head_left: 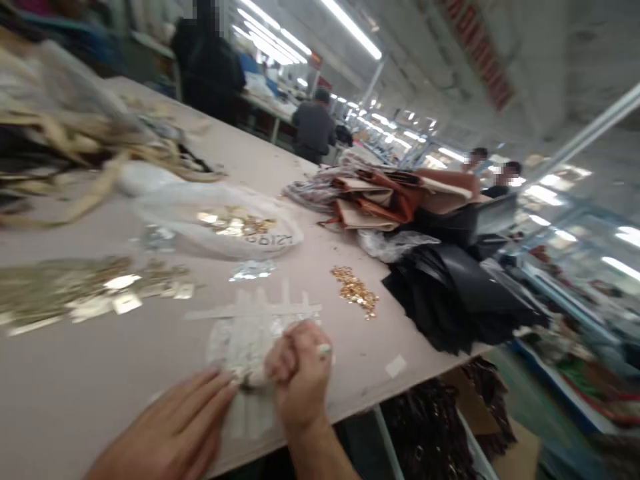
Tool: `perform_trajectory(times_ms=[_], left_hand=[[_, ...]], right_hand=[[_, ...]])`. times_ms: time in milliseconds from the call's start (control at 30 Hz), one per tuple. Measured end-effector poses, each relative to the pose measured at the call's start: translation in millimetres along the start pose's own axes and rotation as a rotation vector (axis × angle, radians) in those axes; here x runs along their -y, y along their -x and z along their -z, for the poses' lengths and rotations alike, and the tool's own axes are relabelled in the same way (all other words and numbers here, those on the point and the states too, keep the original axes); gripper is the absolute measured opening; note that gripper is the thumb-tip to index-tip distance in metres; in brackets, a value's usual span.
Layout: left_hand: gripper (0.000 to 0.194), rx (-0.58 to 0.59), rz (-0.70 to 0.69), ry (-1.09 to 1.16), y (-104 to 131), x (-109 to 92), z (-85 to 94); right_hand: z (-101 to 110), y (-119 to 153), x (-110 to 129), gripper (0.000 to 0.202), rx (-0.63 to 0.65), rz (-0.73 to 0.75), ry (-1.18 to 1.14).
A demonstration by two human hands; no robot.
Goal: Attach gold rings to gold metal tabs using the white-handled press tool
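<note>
Strips of whitish tape [250,333] lie crossed on the pale table [360,373] near its front edge. My left hand [175,423] reaches in from the lower left, fingers pressed together, with the fingertips at a small dark item [244,379] on the strips. To its right, my right hand [303,363] is closed in a fist over the strips' right side. A small pale tip shows at the fist's right side; what it belongs to is too blurred to tell.
Behind the hands are a white bag [175,217] of gold pieces and a gold pile [355,290]. Flat metal plates [127,300] lie left. Black sheets [450,287] and brown pieces [400,193] are stacked right. People [315,127] are in the background.
</note>
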State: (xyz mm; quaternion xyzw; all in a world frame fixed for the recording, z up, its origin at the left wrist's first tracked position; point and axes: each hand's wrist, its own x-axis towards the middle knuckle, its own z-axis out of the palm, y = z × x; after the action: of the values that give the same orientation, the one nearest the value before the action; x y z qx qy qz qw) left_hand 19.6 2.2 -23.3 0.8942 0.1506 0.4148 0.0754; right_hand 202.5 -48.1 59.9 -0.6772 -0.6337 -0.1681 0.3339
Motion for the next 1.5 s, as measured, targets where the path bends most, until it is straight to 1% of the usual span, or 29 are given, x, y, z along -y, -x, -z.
perform_trajectory(times_ms=[33, 67, 100, 133, 167, 200, 233, 333, 500, 633, 767, 867, 1000, 1067, 1133, 1200, 1267, 1333, 1500], left_hand=[[0.031, 0.057, 0.024, -0.057, 5.4, -2.7, 10.4], [0.032, 0.109, 0.040, -0.120, 7.1, -6.4, 17.8], [0.033, 0.144, 0.065, -0.162, 5.9, -10.5, 22.4], [0.033, 0.156, 0.094, -0.185, 2.9, -14.5, 25.0], [0.033, 0.152, 0.113, -0.190, -0.9, -18.3, 26.2], [0.032, 0.151, 0.126, -0.185, -4.6, -21.4, 26.7], [0.032, 0.148, 0.134, -0.175, -7.5, -23.8, 26.8], [0.030, 0.155, 0.149, -0.135, -9.8, -26.6, 27.4], [0.031, 0.152, 0.175, -0.107, -7.4, -25.0, 30.5], [0.033, 0.145, 0.198, -0.078, -10.2, -25.7, 31.9], [0.035, 0.171, 0.232, -0.023, -9.4, -26.8, 30.2], [0.034, 0.162, 0.252, 0.025, -6.3, -27.3, 28.5], [0.031, 0.149, 0.257, 0.042, -5.5, -28.0, 28.9], [0.030, 0.154, 0.260, 0.029, -6.5, -28.3, 29.3], [0.031, 0.153, 0.256, 0.012, -7.4, -28.3, 29.1], [0.031, 0.150, 0.246, -0.004, -7.6, -28.2, 28.5], [0.031, 0.142, 0.237, -0.016, -7.1, -28.1, 27.9], [0.031, 0.136, 0.235, -0.018, -6.5, -28.2, 28.0], [0.030, 0.123, 0.241, -0.004, -6.7, -29.2, 30.0]], right_hand=[[-11.0, 1.2, 9.7, 0.041, -0.118, -0.213, -0.386], [-18.4, 1.2, 14.5, 0.039, -0.224, -0.464, -0.802], [-22.9, 0.2, 14.8, 0.037, -0.299, -0.697, -1.173], [-25.6, -1.3, 12.0, 0.034, -0.344, -0.885, -1.454], [-27.1, -2.9, 7.5, 0.031, -0.371, -1.013, -1.617], [-28.0, -3.9, 2.6, 0.029, -0.384, -1.089, -1.699], [-28.7, -4.2, -1.7, 0.027, -0.385, -1.126, -1.731], [-32.1, -0.7, -7.0, 0.026, -0.363, -1.129, -1.715], [-37.1, 4.8, -4.0, 0.029, -0.344, -1.096, -1.704], [-36.1, 2.6, -4.9, 0.027, -0.333, -1.093, -1.713], [-33.9, -0.9, -0.3, 0.025, -0.306, -1.043, -1.726], [-30.8, -4.0, 12.2, 0.025, -0.266, -0.941, -1.699], [-24.6, -6.9, 30.0, 0.027, -0.117, -0.707, -1.632], [-22.6, -7.4, 32.3, 0.028, -0.071, -0.640, -1.617], [-22.0, -7.2, 29.2, 0.028, -0.100, -0.663, -1.619], [-22.3, -6.2, 23.9, 0.028, -0.173, -0.729, -1.620], [-22.6, -4.0, 20.2, 0.029, -0.222, -0.758, -1.613], [-22.5, -1.2, 20.3, 0.030, -0.223, -0.733, -1.600], [-21.3, -0.7, 29.5, 0.029, -0.161, -0.634, -1.543]])
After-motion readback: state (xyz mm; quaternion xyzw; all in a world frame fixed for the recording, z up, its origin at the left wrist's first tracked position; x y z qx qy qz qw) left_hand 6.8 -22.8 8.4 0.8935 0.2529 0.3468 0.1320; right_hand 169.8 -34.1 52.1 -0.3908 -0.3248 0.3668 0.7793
